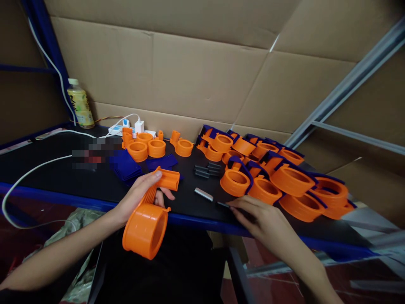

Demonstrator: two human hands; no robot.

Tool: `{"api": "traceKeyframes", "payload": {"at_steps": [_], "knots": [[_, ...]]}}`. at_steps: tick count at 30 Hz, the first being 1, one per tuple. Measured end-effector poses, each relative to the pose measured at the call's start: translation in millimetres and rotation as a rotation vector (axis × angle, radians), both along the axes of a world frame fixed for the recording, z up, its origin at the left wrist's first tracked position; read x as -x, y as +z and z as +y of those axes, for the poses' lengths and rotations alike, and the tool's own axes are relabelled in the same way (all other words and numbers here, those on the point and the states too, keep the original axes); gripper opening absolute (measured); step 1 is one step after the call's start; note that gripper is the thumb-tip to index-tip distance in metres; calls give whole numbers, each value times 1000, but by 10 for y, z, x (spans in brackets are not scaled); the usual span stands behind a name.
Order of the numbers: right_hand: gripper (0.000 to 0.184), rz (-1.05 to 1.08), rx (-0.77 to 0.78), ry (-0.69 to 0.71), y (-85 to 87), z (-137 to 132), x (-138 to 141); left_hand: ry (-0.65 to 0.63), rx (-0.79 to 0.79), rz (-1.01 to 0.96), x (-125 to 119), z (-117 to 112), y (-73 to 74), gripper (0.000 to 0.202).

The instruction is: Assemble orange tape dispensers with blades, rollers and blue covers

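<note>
My left hand (139, 194) is closed round the handle of an orange plastic part (148, 219) with a wide ring end, held over the table's near edge. My right hand (256, 215) rests on the black table top (95, 181), its fingertips pressed on a small dark flat piece (223, 204). A grey metal piece (203, 194) lies between the two hands. A small stack of dark flat pieces (207, 169) sits just beyond it.
Several orange ring parts with blue pieces fitted (284, 177) crowd the right side of the table. Bare orange rings (148, 147) and loose blue pieces (126, 165) lie at the centre left. A drink bottle (80, 103), power strip (129, 126) and white cable (31, 173) sit at the back left. Cardboard walls stand behind.
</note>
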State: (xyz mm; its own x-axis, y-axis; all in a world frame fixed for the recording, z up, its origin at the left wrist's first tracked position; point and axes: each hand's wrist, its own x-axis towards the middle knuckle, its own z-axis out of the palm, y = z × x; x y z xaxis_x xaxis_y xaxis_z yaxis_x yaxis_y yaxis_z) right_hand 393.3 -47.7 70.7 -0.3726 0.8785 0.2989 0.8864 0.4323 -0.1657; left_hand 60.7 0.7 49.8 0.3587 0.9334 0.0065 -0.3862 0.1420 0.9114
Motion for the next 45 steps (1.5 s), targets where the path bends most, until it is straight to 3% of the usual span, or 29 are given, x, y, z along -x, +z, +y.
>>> {"api": "traceKeyframes", "payload": {"at_steps": [4,10,16,22,27,29,34,39,45], "knots": [[20,159,23,6,122,-27,106,29,-39,54,3,9,-38,45],[16,387,-117,123,315,73,694,14,-162,183,-48,-39,-63,33],[16,346,-150,206,258,289,1065,40,-241,217,-74,-51,-71,31],[18,281,-164,233,98,355,1145,-7,-242,217,-84,-47,-81,34],[26,252,-169,255,151,476,1224,-53,-227,207,-66,-43,-65,37],[31,166,-156,197,231,603,1184,-57,-202,192,-49,-33,-52,38],[32,-354,-58,-156,341,1044,913,-57,-132,169,-22,2,-38,40],[29,-463,45,-148,269,1342,766,-62,-119,156,-23,-7,-35,38],[19,-426,11,-125,295,1407,807,-83,-111,106,-25,-24,-8,43]]}}
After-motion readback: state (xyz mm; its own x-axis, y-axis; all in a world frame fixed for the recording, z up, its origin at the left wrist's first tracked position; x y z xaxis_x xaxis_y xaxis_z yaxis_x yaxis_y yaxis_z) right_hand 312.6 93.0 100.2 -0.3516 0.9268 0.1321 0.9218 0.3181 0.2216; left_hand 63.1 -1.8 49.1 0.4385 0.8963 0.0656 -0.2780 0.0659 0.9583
